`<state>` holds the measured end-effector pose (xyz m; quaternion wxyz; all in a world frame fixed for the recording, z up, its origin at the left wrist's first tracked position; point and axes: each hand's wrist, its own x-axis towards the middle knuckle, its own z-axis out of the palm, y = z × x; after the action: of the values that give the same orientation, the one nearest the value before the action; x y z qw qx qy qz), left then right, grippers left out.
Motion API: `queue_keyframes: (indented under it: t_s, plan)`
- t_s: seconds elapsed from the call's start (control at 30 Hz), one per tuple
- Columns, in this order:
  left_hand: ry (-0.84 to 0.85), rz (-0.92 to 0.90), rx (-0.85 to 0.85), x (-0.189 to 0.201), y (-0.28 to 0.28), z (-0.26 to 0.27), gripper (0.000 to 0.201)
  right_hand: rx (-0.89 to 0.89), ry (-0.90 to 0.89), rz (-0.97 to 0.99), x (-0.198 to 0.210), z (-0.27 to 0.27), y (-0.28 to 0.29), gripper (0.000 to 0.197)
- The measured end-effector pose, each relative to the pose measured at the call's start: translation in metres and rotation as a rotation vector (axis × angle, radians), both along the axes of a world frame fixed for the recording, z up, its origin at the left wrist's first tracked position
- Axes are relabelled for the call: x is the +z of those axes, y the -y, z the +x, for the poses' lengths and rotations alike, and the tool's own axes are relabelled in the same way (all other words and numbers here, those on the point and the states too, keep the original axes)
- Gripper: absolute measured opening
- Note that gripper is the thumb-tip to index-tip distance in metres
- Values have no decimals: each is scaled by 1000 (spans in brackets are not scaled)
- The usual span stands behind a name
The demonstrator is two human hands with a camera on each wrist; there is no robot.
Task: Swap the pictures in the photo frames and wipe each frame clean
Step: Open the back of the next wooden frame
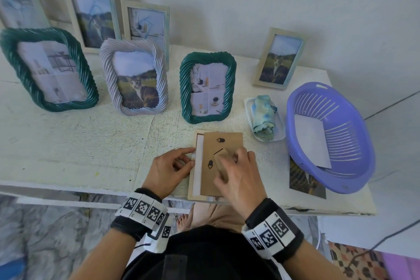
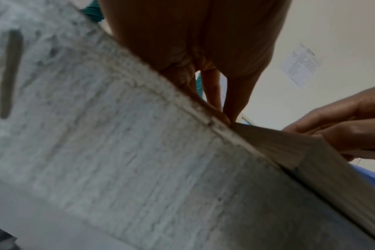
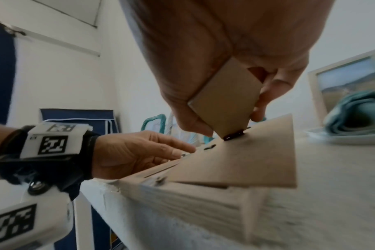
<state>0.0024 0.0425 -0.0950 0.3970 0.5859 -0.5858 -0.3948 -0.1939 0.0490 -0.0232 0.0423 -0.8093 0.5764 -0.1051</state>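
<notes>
A light wooden photo frame lies face down at the table's front edge. Its brown backing board sits askew to the right, with white paper showing along the left. My right hand pinches the board's fold-out stand between thumb and fingers, and the board's near end is raised off the frame. My left hand pinches at the frame's left rail with curled fingers, by a small metal tab. A blue-green cloth lies bunched in a white tray.
A purple basket at the right holds a white sheet and partly covers a loose cat photo. Two green frames, a lilac one and several pale wooden ones stand behind.
</notes>
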Motion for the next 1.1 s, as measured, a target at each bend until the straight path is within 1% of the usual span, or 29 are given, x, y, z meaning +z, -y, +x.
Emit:
queue_keyframes:
  t_s: [0.07, 0.27, 0.33, 0.47, 0.67, 0.8, 0.87, 0.93, 1.0, 1.03, 1.1]
  plan:
    - [5, -9, 8, 0, -1, -1, 34, -40, 35, 31, 0, -17, 0, 25]
    - [52, -87, 24, 2, -3, -4, 37, -177, 207, 137, -11, -72, -11, 33]
    - [58, -91, 23, 3, -3, -4, 35, -198, 227, 179, -17, -83, -16, 36]
    - [60, -86, 15, 3, -2, -4, 35, -225, 207, 208, -26, -95, -14, 36]
    - [58, -69, 16, 2, -3, -3, 35, -220, 118, 268, -30, -98, -10, 38]
    - [51, -64, 16, 1, -3, -3, 36, -214, 86, 200, -24, -82, -4, 34]
    - [51, -64, 17, 0, -3, -2, 35, -172, 91, 207, -17, -63, 1, 42]
    - [71, -66, 16, 0, -3, -2, 34, -94, 48, 306, -10, -41, 5, 59]
    - [82, -67, 16, 1, -3, -2, 34, -9, -73, 401, -9, -24, 9, 80]
    - [79, -67, 17, 1, -3, -2, 34, 14, -105, 450, -11, -16, 11, 89]
    - [66, -66, 22, 1, -3, -3, 34, 35, -104, 494, -17, -6, 16, 103]
